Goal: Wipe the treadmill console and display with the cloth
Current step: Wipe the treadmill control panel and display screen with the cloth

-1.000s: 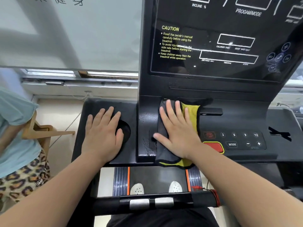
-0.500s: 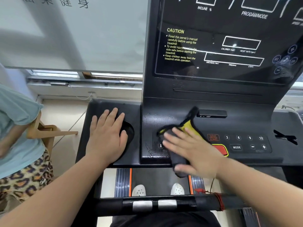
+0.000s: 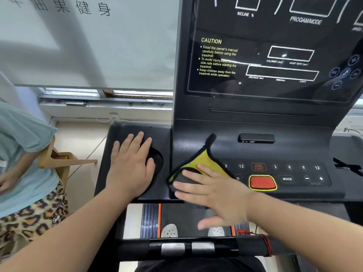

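Observation:
The black treadmill console fills the right half, with its dark display above and a button row with a red stop key below. A yellow and dark grey cloth lies bunched on the console's left part, one black corner pointing up. My right hand presses flat on the cloth's lower end, fingers spread toward the left, thumb hanging over the console's front edge. My left hand rests flat on the left side tray, partly covering its round cup recess.
A black handlebar with metal pulse plates crosses below my arms. Under it are the belt and my white shoes. Another person in a light blue shirt stands at the left beside a wooden stool. A window sill runs behind.
My right hand has dragged the cloth leftward and down across the console, bunching it and uncovering more number keys. The left hand stays on the tray.

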A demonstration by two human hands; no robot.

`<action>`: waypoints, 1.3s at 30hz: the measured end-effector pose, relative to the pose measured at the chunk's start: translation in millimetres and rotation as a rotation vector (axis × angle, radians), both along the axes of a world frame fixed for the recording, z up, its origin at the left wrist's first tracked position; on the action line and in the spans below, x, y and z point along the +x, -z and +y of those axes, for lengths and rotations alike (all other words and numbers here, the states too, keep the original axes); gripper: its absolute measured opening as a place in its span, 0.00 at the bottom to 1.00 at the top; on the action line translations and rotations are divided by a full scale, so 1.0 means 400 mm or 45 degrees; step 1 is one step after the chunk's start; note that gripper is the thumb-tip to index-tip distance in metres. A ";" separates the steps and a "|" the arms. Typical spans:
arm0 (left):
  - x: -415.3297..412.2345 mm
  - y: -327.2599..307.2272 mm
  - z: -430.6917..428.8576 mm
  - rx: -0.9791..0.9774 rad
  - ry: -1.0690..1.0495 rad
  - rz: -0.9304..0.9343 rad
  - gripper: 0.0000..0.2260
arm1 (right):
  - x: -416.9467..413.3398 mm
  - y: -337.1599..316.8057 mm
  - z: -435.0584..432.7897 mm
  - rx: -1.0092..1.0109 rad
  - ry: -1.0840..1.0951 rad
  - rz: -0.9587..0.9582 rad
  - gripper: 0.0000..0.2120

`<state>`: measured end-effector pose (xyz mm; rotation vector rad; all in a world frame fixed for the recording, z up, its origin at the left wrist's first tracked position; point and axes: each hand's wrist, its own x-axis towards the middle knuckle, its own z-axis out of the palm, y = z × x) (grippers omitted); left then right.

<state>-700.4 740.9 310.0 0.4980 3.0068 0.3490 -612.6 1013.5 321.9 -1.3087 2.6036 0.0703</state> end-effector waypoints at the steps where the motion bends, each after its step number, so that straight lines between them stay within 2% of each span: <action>1: 0.000 0.001 0.001 -0.003 0.001 -0.002 0.30 | -0.020 -0.003 0.019 0.000 -0.052 -0.026 0.39; 3: -0.002 0.001 0.001 0.000 -0.001 -0.010 0.30 | -0.072 -0.013 0.037 -0.066 0.059 -0.073 0.40; 5: -0.002 0.001 -0.001 0.009 -0.014 -0.013 0.30 | -0.115 -0.020 0.034 -0.125 0.354 -0.033 0.42; 7: -0.001 0.000 -0.002 0.021 -0.027 -0.006 0.30 | -0.125 -0.017 0.011 -0.118 0.559 0.043 0.43; 10: -0.003 0.002 0.000 0.032 -0.022 0.001 0.29 | -0.079 -0.009 -0.063 -0.052 0.728 0.107 0.43; 12: -0.003 0.000 0.000 0.037 -0.021 0.003 0.29 | -0.022 -0.002 -0.104 -0.032 0.683 0.077 0.42; 16: 0.000 0.002 -0.002 0.046 -0.018 0.001 0.30 | 0.031 0.007 -0.072 -0.048 0.368 -0.011 0.38; 18: 0.000 0.002 -0.003 0.047 -0.022 -0.001 0.30 | -0.009 -0.004 -0.036 -0.169 0.455 -0.109 0.39; 20: -0.001 -0.001 -0.003 0.055 -0.025 -0.007 0.29 | -0.066 -0.019 -0.023 -0.273 0.675 -0.147 0.39; 24: -0.002 -0.001 -0.004 0.072 -0.025 -0.005 0.29 | -0.112 -0.025 -0.085 -0.167 0.890 -0.043 0.40; 28: -0.003 -0.001 -0.004 0.078 -0.017 0.004 0.30 | -0.015 -0.005 -0.177 -0.158 0.714 -0.011 0.34; 31: -0.001 -0.003 -0.008 0.068 -0.015 -0.003 0.30 | 0.058 0.019 -0.156 -0.095 0.562 0.067 0.32; 33: 0.000 -0.004 -0.008 0.066 -0.019 -0.004 0.30 | 0.073 0.019 -0.121 -0.105 0.559 0.075 0.32; 35: 0.000 -0.005 -0.006 0.070 -0.018 -0.010 0.30 | 0.057 0.008 -0.091 -0.258 0.732 -0.011 0.32; 37: 0.000 -0.008 -0.006 0.069 -0.013 -0.023 0.31 | 0.022 -0.008 -0.071 -0.437 1.039 -0.114 0.34; 39: -0.001 -0.010 -0.007 0.070 -0.012 -0.029 0.31 | -0.012 -0.019 -0.068 -0.436 1.294 -0.087 0.38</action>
